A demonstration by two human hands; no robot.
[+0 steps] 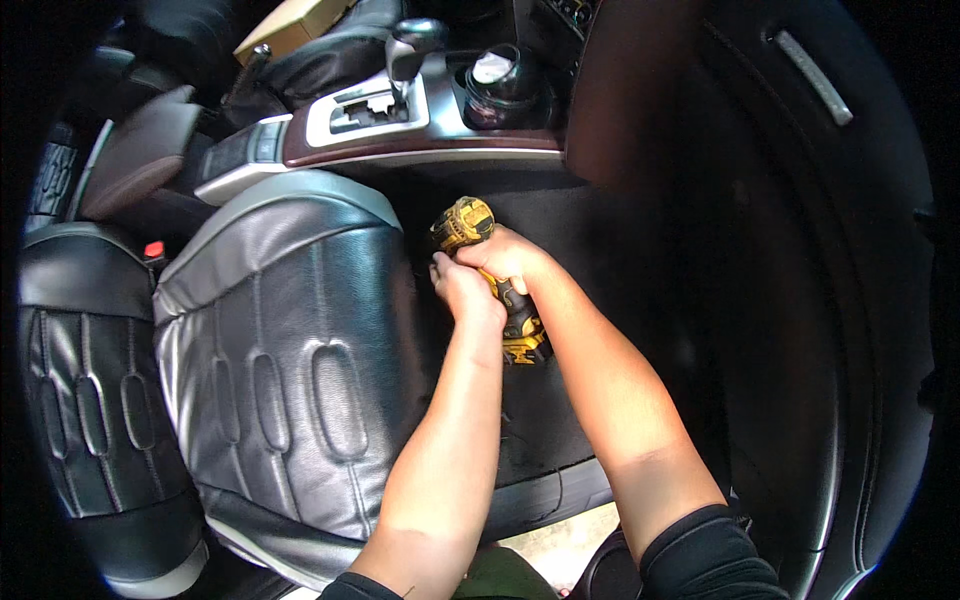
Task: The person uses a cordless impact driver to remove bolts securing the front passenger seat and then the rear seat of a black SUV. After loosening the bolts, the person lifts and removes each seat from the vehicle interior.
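A yellow and black cordless drill (464,224) is held low in the footwell, beside the front edge of the black leather seat (335,330). My right hand (512,258) wraps round its grip just behind the head, and the battery end (526,348) points back toward me. My left hand (468,287) is against the drill's left side, with fingers curled in near its front, by the seat. What those left fingers pinch is hidden. The tip of the drill and whatever it meets cannot be made out.
Beyond the seat runs the centre console (430,150), with a gear lever (408,60) and a cup holder (500,95). A dark door panel (840,300) closes off the right. A red buckle (154,249) shows at the seat's left. Below lies the door sill (545,497).
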